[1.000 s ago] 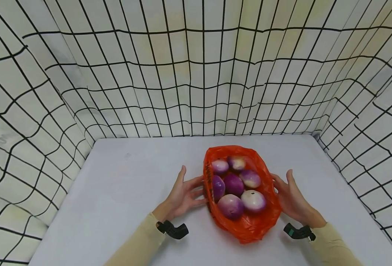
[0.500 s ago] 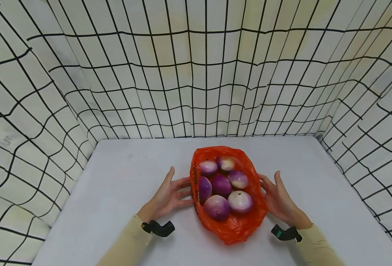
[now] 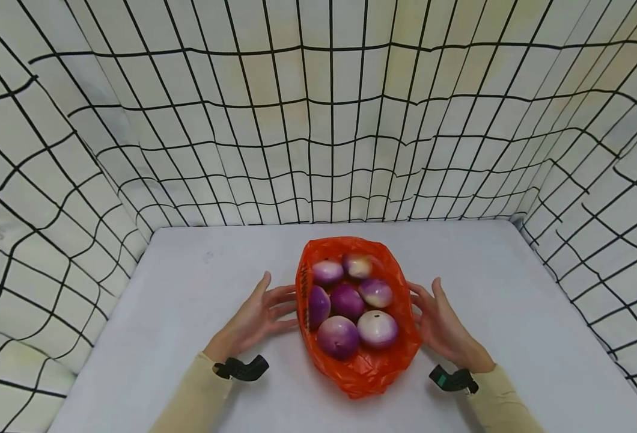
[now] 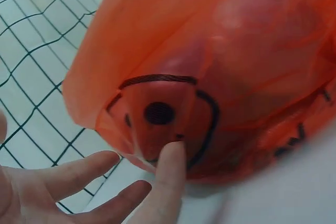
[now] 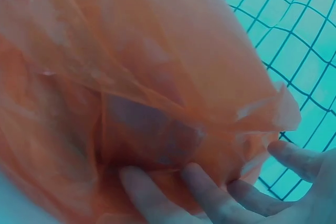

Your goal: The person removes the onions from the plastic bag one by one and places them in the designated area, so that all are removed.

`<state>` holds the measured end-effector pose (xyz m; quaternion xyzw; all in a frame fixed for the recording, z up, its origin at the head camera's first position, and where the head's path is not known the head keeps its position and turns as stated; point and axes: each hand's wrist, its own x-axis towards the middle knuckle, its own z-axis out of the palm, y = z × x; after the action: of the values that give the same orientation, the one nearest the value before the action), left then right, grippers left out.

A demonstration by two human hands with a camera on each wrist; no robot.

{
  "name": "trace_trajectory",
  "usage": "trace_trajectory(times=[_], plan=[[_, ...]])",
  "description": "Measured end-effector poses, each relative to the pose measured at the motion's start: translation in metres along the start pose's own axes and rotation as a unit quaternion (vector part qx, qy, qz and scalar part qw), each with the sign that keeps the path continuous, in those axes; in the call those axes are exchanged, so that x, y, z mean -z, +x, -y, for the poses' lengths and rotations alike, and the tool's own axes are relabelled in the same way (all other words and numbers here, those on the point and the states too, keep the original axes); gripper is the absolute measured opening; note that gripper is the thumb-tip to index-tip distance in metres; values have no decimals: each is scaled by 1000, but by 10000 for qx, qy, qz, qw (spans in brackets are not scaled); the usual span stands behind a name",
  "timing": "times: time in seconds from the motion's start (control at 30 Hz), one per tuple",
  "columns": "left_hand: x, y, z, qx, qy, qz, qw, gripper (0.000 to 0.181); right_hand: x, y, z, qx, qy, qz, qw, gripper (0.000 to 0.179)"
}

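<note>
A red plastic bag (image 3: 369, 365) stands on the white table with its mouth spread wide. Inside it lie several purple-and-white onions (image 3: 347, 302). My left hand (image 3: 256, 319) is at the bag's left side, fingers extended and thumb raised. In the left wrist view, one fingertip (image 4: 172, 153) presses the bag beside its black printed marking. On the opposite side my right hand (image 3: 441, 325) is spread in the same way, its fingertips against the plastic. The right wrist view shows those fingers (image 5: 142, 187) along the bag's lower wall, with onion shapes showing dimly through it.
A white tabletop (image 3: 199, 282) extends around the bag. Black netting (image 3: 318, 144) over pale walls encloses its back, left and right sides. Each wrist carries a black camera band (image 3: 245, 368), with cream sleeves (image 3: 188, 397) behind.
The bag of onions has slid left across the table, and both hands have moved left with it, keeping to its two sides. The onions keep their arrangement.
</note>
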<state>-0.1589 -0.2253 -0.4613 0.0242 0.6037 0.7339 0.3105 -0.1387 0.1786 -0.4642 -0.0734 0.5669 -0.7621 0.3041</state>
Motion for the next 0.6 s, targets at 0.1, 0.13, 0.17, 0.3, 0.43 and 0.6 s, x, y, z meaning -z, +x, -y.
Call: trace_trajectory(times=[0.1,0.13,0.17,0.3,0.43,0.6], plan=[[3,2,-6,-169,94,-321,9993,86,-2,4,4,-87,-579,-477,9971,82],[3,3,-9,-220,100,-428,9988,82,-2,5,5,-121,-797,-625,9948,82],[3,3,-12,-263,102,-527,9982,79,-1,6,6,-147,-994,-755,9921,82],[1,5,-21,-483,88,-715,9962,71,3,9,7,-181,-1359,-984,9857,82],[-3,10,-27,-674,416,-797,9937,63,8,10,7,-195,-1586,-1066,9814,83],[-7,11,-30,-780,930,-943,9881,63,14,10,13,-135,-1984,-1361,9705,83]])
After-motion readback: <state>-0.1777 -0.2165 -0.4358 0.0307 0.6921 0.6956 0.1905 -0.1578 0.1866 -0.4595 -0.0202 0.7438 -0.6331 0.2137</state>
